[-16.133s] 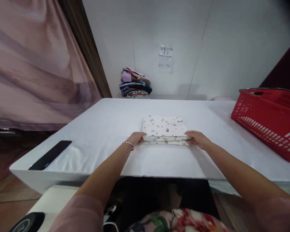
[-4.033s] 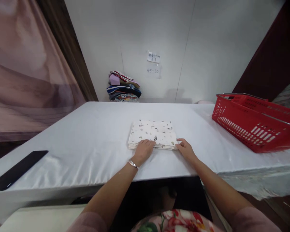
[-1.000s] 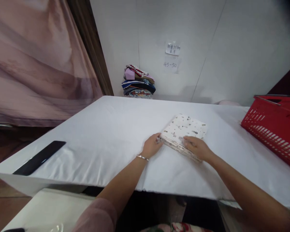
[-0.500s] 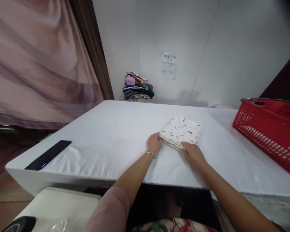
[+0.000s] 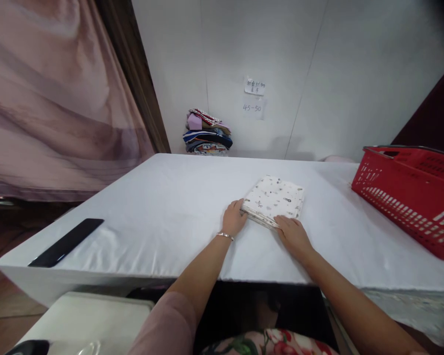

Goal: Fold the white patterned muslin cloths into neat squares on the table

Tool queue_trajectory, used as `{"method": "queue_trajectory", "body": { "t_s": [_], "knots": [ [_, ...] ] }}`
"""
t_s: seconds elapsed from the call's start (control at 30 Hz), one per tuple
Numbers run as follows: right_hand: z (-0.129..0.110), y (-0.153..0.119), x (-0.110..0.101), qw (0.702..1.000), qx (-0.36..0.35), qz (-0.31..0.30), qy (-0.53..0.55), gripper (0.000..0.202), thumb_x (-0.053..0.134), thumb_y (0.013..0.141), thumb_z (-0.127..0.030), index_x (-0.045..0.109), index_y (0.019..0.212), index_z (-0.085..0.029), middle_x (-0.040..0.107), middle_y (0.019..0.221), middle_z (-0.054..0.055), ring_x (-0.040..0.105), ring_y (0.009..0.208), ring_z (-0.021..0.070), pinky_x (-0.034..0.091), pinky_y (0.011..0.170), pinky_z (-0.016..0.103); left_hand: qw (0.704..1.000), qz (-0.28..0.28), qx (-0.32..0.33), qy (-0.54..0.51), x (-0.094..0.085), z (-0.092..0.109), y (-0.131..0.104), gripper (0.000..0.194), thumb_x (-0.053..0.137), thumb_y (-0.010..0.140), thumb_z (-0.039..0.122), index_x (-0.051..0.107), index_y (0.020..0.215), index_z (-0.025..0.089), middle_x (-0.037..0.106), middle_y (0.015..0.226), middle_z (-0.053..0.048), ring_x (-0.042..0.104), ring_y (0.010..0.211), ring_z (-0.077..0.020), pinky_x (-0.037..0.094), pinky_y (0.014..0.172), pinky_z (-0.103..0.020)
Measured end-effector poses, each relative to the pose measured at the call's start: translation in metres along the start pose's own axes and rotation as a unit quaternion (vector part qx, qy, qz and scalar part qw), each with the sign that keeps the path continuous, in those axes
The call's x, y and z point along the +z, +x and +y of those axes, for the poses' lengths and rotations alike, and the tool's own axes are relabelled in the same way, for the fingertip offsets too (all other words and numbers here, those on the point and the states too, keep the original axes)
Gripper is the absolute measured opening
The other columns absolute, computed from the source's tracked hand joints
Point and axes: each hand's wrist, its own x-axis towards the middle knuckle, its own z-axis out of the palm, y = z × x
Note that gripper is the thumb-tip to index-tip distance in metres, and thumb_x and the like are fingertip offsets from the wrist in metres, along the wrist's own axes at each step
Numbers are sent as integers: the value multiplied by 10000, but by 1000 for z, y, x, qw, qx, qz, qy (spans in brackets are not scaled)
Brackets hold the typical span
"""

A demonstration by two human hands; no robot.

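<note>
A folded white cloth (image 5: 276, 196) with a small scattered print lies flat on the white table (image 5: 163, 212), its stacked layers showing along the near edge. My left hand (image 5: 234, 218), with a bracelet at the wrist, closes on the near left corner of that cloth. At the near right corner my right hand (image 5: 293, 235) lays its fingers over the top and grips the edge. The left thumb and the undersides of both hands are partly hidden.
A red plastic basket (image 5: 403, 197) stands at the right of the table. Several folded garments (image 5: 207, 134) are stacked beyond the far edge. A dark flat panel (image 5: 67, 242) lies at the left. Pink drapery (image 5: 59, 98) hangs on the left, and paper notes (image 5: 253, 107) are on the wall.
The whole view has shifted slightly, so everything appears a little further left. Both hands stay on the same corners of the folded cloth, which looks almost unchanged.
</note>
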Motion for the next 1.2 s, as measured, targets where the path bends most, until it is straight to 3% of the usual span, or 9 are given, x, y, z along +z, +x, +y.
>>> {"method": "queue_trajectory", "body": {
  "t_s": [0.13, 0.57, 0.73, 0.87, 1.0, 1.1, 1.2],
  "knots": [
    [-1, 0, 1, 1000, 1, -9, -13, 370, 343, 883, -191, 502, 1218, -179, 531, 1266, 79, 454, 1175, 201, 307, 966, 388, 999, -33, -9, 17, -3, 1, 6, 431, 470, 789, 168, 531, 1195, 298, 589, 1107, -12, 521, 1003, -176, 396, 872, -289],
    [-4, -2, -2, 1000, -10, -4, -8, 355, 328, 905, -195, 513, 1208, -193, 533, 1263, 85, 455, 1179, 205, 312, 963, 396, 992, -38, -108, -49, -1, -13, 13, 406, 456, 768, 144, 631, 1086, 325, 672, 975, 26, 588, 889, -168, 459, 767, -281],
    [-6, -1, -4, 1000, -9, -14, -2, 363, 335, 901, -203, 492, 1227, -176, 520, 1275, 91, 431, 1195, 210, 293, 979, 403, 998, -10, -33, -50, -3, -13, 9, 443, 476, 744, 111, 601, 1129, 292, 598, 1160, 6, 529, 1054, -167, 415, 923, -303],
    [-5, 3, -11, 998, 3, -20, 53, 387, 394, 886, -308, 476, 1243, -184, 532, 1258, 84, 452, 1165, 220, 311, 970, 414, 996, 39, 73, -27, -5, -5, -1, 470, 489, 724, 87, 574, 1159, 245, 523, 1255, -23, 440, 1159, -169, 351, 1002, -322],
    [-3, 12, -16, 989, 49, 46, 133, 344, 379, 892, -365, 575, 1116, -194, 616, 1111, 71, 536, 1021, 206, 391, 883, 358, 982, 34, 185, 8, -6, 6, -10, 307, 462, 840, 216, 583, 1120, 253, 533, 1247, -17, 410, 1179, -177, 332, 992, -356],
    [-2, 18, -17, 987, 58, 70, 134, 301, 377, 898, -336, 639, 969, -208, 646, 975, 54, 549, 929, 200, 404, 828, 336, 978, 3, 205, 28, -3, 10, -11, 275, 434, 881, 271, 585, 1111, 266, 559, 1214, -25, 420, 1171, -177, 328, 973, -362],
    [-3, 21, -17, 992, 40, 43, 110, 281, 398, 897, -328, 658, 900, -221, 639, 899, 38, 540, 875, 188, 400, 790, 314, 980, -17, 194, 36, 0, 11, -8, 282, 406, 899, 278, 579, 1121, 276, 593, 1154, -30, 460, 1120, -172, 333, 948, -359]
  ]
}}
